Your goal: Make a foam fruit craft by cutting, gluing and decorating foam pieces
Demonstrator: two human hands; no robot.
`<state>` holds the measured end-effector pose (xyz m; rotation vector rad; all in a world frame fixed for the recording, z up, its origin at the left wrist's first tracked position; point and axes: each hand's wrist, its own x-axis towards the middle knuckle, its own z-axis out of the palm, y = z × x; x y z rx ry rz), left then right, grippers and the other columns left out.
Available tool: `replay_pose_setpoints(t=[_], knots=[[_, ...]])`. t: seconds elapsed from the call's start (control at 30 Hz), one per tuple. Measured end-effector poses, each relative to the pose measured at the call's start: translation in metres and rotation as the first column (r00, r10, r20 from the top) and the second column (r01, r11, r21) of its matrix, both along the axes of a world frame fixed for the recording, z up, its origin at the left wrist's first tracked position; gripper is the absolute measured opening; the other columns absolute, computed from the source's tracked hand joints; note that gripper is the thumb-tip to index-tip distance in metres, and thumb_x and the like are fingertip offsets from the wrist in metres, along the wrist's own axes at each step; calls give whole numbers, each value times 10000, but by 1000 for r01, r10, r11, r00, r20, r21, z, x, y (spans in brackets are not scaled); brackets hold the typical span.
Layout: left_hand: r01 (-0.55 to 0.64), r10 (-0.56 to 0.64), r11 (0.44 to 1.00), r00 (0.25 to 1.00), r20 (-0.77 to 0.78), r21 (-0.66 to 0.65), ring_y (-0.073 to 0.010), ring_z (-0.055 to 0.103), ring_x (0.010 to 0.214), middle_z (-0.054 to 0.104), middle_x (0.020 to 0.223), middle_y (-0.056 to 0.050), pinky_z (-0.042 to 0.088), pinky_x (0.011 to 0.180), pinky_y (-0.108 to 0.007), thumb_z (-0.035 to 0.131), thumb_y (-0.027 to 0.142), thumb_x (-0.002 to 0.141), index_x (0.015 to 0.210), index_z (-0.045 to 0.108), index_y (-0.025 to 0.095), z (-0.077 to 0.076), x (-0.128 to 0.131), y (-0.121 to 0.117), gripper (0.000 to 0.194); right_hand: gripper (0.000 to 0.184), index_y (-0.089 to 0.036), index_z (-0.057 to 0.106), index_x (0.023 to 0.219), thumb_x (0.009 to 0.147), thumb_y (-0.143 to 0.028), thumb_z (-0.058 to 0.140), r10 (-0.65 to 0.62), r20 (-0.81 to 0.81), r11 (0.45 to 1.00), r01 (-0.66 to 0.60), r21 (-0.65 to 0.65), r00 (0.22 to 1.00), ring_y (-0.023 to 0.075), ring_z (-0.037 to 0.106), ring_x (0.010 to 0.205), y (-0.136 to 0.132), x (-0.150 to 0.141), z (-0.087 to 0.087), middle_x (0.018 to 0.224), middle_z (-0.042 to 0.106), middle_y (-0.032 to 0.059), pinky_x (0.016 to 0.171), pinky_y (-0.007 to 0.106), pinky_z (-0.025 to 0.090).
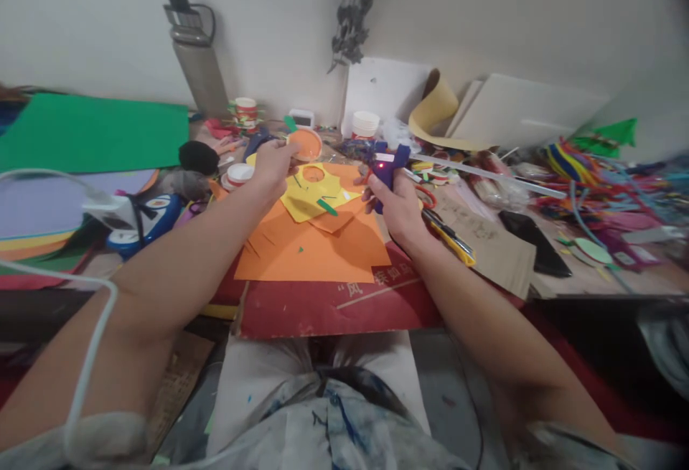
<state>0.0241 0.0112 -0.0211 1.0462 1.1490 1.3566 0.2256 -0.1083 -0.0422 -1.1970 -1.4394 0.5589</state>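
Note:
My left hand [273, 163] pinches the edge of a round orange paper piece [306, 145] with a pale rim. A green paper strip [290, 124] sticks out at its upper left. In my right hand [397, 204] is a dark blue glue gun [401, 157] with a small red light, held to the right of the round piece. Below both hands lie cut yellow paper [302, 204] and a large orange sheet [317, 258]. Another green strip [326, 207] rests on the yellow paper.
A red board [291, 312] lies under the sheets. To the right are a yellow utility knife [460, 247], a brown paper bag [484, 240] and a black phone [532, 244]. A grey bottle [199, 72] stands at the back left, near green sheets [97, 133]. A white cable [108, 312] crosses the left side.

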Motion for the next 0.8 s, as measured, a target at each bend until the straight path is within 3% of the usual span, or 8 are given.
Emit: replay_pose_setpoints(t=[0.07,0.2,0.33,0.5,0.57,0.67,0.73,0.8], knots=[[6,-6,1000,1000,3,18,-116,674,652,621,677,19,376,572,-227,649,140,843,756,527,215,0,-1,1,167,366,-247,583,1036,928,-596,599,-58,-77,998,56,-30,995,170,658,732,-3,11,8,922,711,30,601,306,574],[6,-6,1000,1000,15,11,-97,654,683,616,676,31,362,599,-238,633,139,867,764,516,212,0,0,2,172,341,-254,598,967,886,-581,650,-249,-52,965,243,-99,967,169,605,614,-22,55,20,713,590,-24,588,321,520],[29,-29,1000,1000,1,-7,-84,627,710,630,623,67,364,641,-236,668,183,827,797,534,223,0,0,2,143,260,-236,589,840,817,-471,698,-457,-71,884,444,-148,887,151,510,565,-52,116,20,663,535,-33,564,317,465],[95,-96,995,995,18,22,-103,653,724,642,604,76,355,650,-252,757,251,743,821,556,237,-2,0,2,215,243,-202,640,750,738,-420,748,-661,224,636,694,-338,716,177,536,585,-81,176,5,632,594,18,541,330,426],[104,-105,994,994,21,36,-101,646,692,627,600,69,350,642,-252,799,291,725,812,564,231,-4,1,3,258,264,-194,668,768,734,-441,757,-673,318,572,742,-350,668,209,575,598,-85,189,-1,628,625,42,537,346,429],[114,-115,993,993,16,42,-98,640,659,633,625,54,342,613,-249,805,292,730,807,569,219,-6,1,5,259,336,-181,696,774,810,-514,696,-601,490,542,772,-331,632,247,625,625,-82,199,-5,665,675,94,577,377,465],[115,-115,992,993,3,55,-96,639,639,650,658,37,347,593,-243,772,243,745,797,561,212,-6,1,5,218,409,-161,728,788,884,-543,615,-463,641,548,767,-335,612,287,686,713,-77,201,-5,745,724,154,664,401,515],[105,-105,992,994,-10,71,-105,647,630,657,685,20,355,576,-235,745,207,751,786,548,210,-6,2,4,200,510,-120,773,854,947,-560,531,-295,795,528,784,-328,531,347,738,886,-73,198,-1,884,765,228,799,437,552]])
